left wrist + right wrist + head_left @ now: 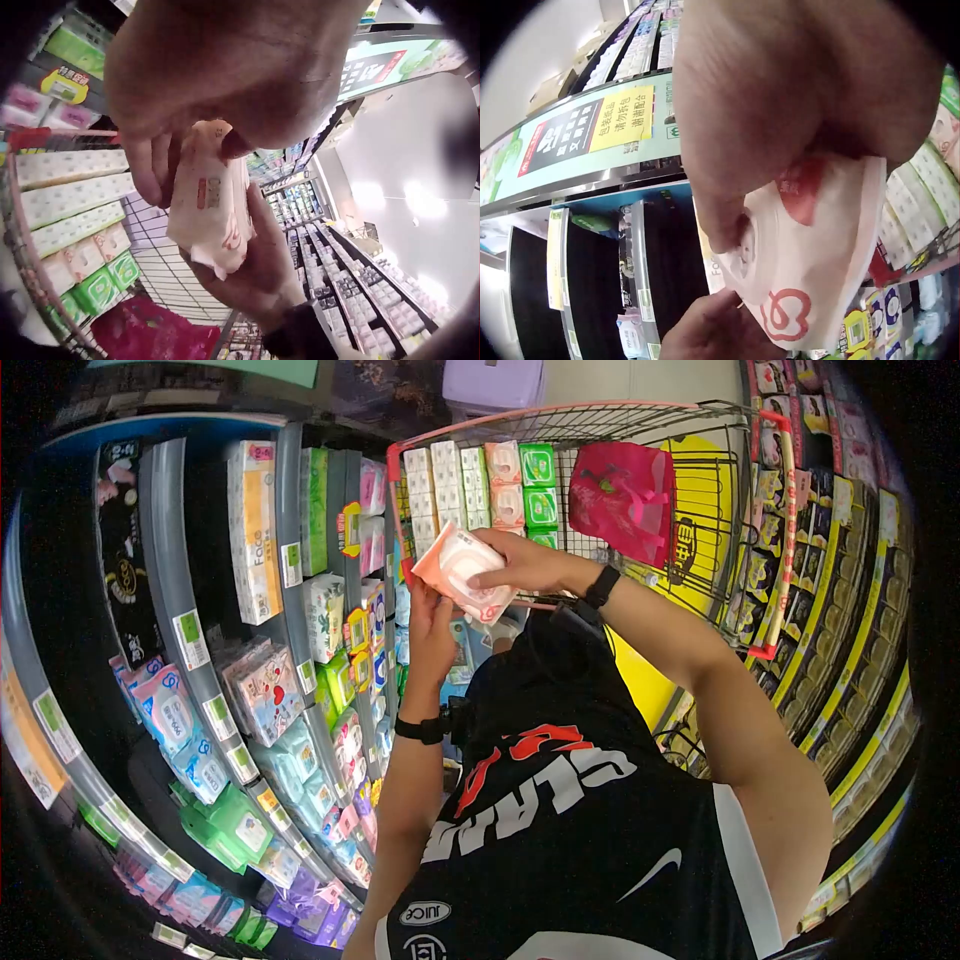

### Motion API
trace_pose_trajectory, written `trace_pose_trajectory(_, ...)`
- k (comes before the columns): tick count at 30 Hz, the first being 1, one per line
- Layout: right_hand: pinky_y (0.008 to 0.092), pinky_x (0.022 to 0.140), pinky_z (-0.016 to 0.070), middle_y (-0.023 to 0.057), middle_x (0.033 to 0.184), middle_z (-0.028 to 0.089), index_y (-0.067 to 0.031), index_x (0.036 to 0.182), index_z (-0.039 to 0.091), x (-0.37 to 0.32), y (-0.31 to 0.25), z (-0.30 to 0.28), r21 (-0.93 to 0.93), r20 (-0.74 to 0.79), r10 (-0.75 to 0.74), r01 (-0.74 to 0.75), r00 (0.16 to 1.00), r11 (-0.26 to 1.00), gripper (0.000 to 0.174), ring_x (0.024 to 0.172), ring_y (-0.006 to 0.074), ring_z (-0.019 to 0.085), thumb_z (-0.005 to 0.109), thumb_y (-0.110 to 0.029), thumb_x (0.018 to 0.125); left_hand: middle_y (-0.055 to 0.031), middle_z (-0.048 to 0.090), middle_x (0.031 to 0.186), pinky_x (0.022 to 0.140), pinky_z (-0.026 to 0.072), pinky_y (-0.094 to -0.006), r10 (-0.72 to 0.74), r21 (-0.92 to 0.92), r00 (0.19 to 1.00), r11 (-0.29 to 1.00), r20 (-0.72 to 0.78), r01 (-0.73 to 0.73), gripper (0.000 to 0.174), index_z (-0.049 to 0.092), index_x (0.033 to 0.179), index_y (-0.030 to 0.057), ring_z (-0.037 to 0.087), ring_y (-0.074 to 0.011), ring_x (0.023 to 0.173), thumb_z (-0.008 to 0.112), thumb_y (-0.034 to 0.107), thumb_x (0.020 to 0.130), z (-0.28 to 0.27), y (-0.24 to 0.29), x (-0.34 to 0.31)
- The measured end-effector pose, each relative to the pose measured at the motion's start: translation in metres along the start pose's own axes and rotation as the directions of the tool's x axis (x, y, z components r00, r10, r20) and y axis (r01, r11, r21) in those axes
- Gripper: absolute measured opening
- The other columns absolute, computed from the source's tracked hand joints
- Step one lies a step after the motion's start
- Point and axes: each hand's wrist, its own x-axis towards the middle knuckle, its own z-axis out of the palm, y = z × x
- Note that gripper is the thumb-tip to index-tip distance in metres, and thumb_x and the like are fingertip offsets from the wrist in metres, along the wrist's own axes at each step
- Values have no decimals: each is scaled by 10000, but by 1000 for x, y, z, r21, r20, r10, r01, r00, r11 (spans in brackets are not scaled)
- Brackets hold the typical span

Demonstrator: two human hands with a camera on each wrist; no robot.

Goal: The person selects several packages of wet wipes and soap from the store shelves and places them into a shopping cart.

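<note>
A pink and white pack of wet wipes with an oval lid is held tilted over the near side of the cart. My left hand grips its left end from below. From the other side my right hand holds the pack, its thumb lying on the front near the lid. In the right wrist view, that thumb touches the white lid, and a red heart-like loop is printed on the pack below it. The left wrist view shows the narrow printed side of the pack between both hands.
The wire shopping cart holds white tissue packs, pink-orange packs, green packs and a magenta bag. Shelves with tissues and wipes stand close on the left. Stocked shelving lines the right.
</note>
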Motion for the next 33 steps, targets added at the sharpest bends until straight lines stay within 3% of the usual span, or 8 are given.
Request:
trace_pose_trajectory(3,328,1056,431,119,1317,561,23,1449,406,2,22,-6,101,-65,38,-31,997,994,654,1226,174,526,733,-221,938,-153,531,1404,976,510,-349,4,-2,1000,1000,26,-4,586,282,1553,29,573,-221,1242,533,127,1033,9,-17,15)
trace_pose_trajectory(9,326,954,513,111,1288,588,15,1462,394,16,83,-40,433,-333,148,11,931,901,684,1144,180,590,754,-194,919,-200,566,1356,946,520,-343,-3,575,986,813,169,-96,493,470,1453,8,633,-267,1145,601,160,1003,21,-50,31)
trace_pose_trajectory(15,341,796,564,96,1124,675,10,1308,552,57,177,-119,366,-807,289,52,515,929,544,983,190,664,806,-123,846,-172,672,1167,875,516,-382,-91,590,933,795,349,-143,315,614,1233,16,668,-307,1032,572,245,1020,46,-31,21)
trace_pose_trajectory(18,343,797,559,112,1118,682,30,1274,568,107,269,-158,174,-933,137,86,332,981,569,948,189,668,830,-205,827,-191,671,1151,885,513,-400,-119,625,945,774,304,-104,319,616,1211,7,663,-354,1031,579,255,1014,33,-41,17)
trace_pose_trajectory(19,348,801,558,149,1134,675,65,1294,537,82,173,-141,223,-915,264,-163,306,961,631,943,200,667,833,-247,832,-193,671,1145,885,514,-401,-136,634,950,770,282,-78,322,616,1211,6,663,-353,1030,582,255,1012,27,-43,15)
trace_pose_trajectory(28,319,743,529,140,1040,684,25,1252,526,157,221,-180,345,-742,289,-25,604,938,545,906,177,652,815,-243,875,-190,681,1110,888,518,-407,-241,656,964,747,115,108,336,620,1208,4,673,-337,1023,612,266,998,-7,-69,-4)
trace_pose_trajectory(31,307,748,526,128,1079,691,29,1283,546,164,248,-181,285,-807,188,90,560,954,538,914,166,651,798,-236,890,-185,683,1108,894,516,-409,-251,631,960,767,126,117,348,614,1215,7,673,-332,1034,618,277,996,-3,-74,-6)
trace_pose_trajectory(33,311,706,532,119,1032,714,25,1321,552,167,254,-181,227,-836,225,-57,501,972,580,824,157,668,804,-253,879,-186,682,1116,901,515,-408,-239,625,960,775,148,97,352,608,1225,12,672,-327,1045,617,280,997,-2,-77,-6)
